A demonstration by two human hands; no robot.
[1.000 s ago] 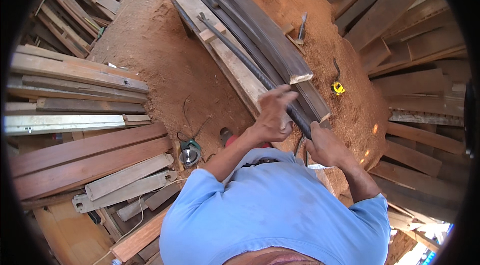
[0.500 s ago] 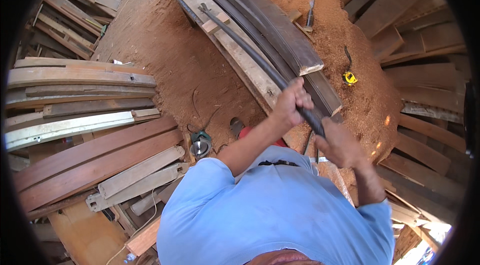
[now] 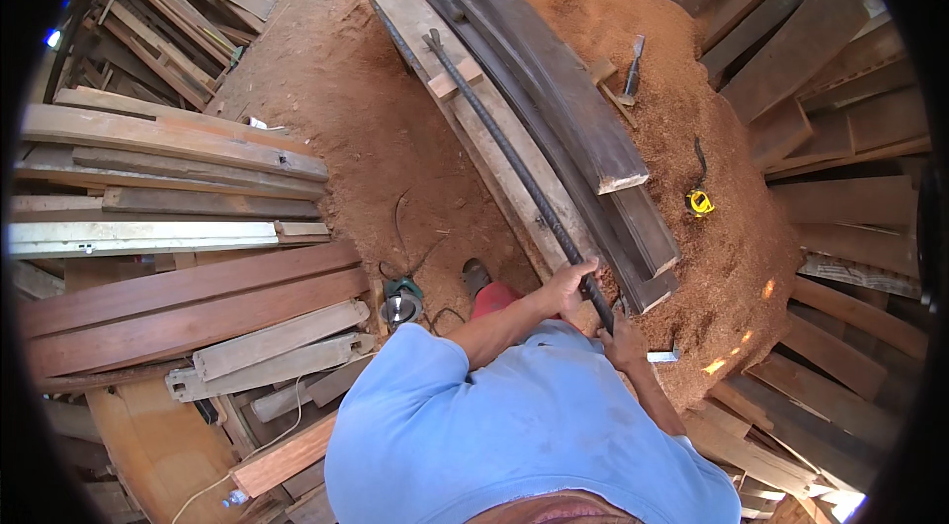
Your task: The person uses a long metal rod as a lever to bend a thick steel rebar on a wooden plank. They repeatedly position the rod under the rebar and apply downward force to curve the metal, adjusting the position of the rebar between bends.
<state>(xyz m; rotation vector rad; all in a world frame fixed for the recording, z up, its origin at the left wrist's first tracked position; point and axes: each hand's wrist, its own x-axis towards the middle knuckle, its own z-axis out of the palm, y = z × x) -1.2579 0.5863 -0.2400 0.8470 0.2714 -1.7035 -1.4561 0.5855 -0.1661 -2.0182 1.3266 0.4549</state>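
While both hands close around its near end, a long dark ribbed steel bar [image 3: 514, 163] runs up and away across a stack of planks [image 3: 554, 119] in the head view, the only view there is. Left hand [image 3: 565, 285] wraps the bar from the left, fingers curled fully round it; right hand [image 3: 625, 344] sits just below on the same bar, also closed on it, though the fingertips are hidden. Far end of the bar carries a small crosspiece and rests by a short wooden block [image 3: 455, 81] lying across the pale plank. Stack holds about five long boards, dark ones on the right, pale ones on the left, ends overhanging a mound of reddish sawdust [image 3: 712, 178]. On the sawdust: one yellow tape measure [image 3: 700, 201], one chisel-like hand tool [image 3: 633, 67] near the stack's right edge, one small metal piece [image 3: 662, 356] just beside the right hand. Left of the person's arm, on bare dirt, one green circular saw [image 3: 401, 301] with its cord trailing upward. One foot in a dark shoe [image 3: 475, 276] stands between saw and stack. Piles of timber [image 3: 168, 168] ring the spot on all sides, crowding the ground to the left; count cannot be told. Blue shirt [image 3: 514, 445] fills the lower edge, hiding whatever lies beneath.
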